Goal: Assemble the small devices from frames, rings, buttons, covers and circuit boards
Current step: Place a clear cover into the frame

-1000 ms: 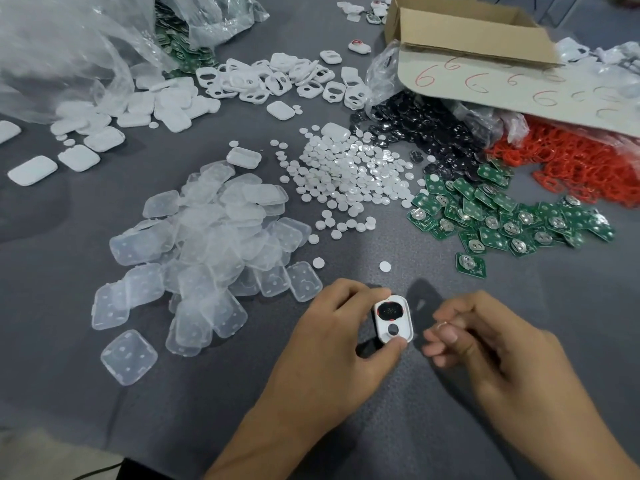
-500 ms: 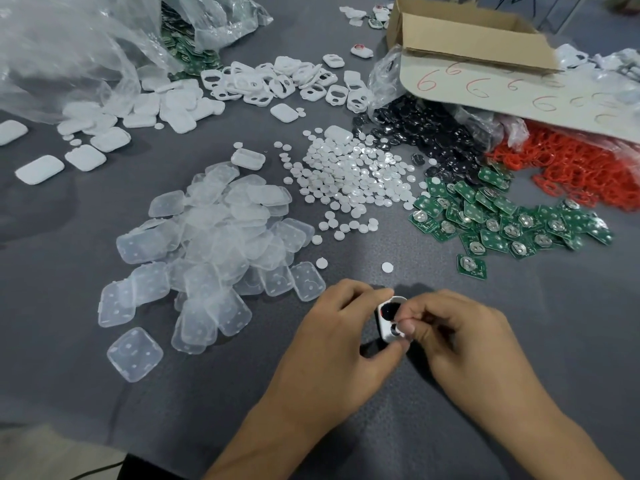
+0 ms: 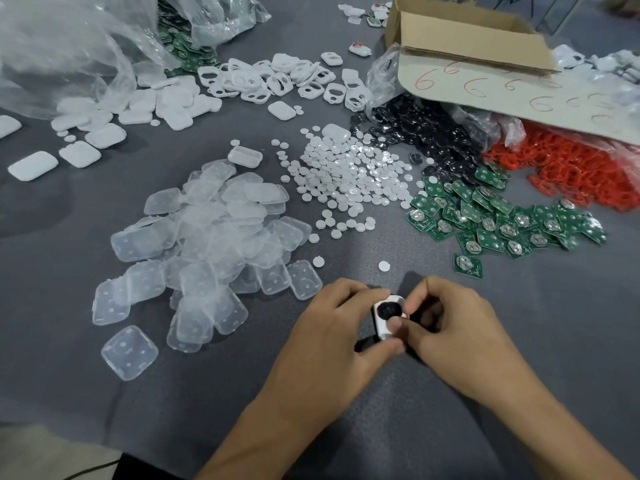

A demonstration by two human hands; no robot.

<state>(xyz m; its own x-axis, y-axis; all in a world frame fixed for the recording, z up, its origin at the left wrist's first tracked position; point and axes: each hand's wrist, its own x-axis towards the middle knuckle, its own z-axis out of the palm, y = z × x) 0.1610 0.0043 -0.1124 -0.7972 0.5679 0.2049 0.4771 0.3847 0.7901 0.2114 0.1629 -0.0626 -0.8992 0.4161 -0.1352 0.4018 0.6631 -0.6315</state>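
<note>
Just below the pile of circuit boards [image 3: 502, 216], we pinch one white frame [image 3: 386, 322] between our left hand [image 3: 332, 337] and right hand [image 3: 460, 337], above the surface [image 3: 519, 341]. Its dark button looks seated; we judge board and cover remain, and the heaps suggest many devices left.

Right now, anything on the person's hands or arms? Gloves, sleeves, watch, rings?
Nothing worn that shows. The left hand and right hand are bare, with no gloves, rings or tape visible. Both forearms are uncovered down to the frame edge: no sleeve, watch or wristband in view. Fingernails look short and plain.
</note>
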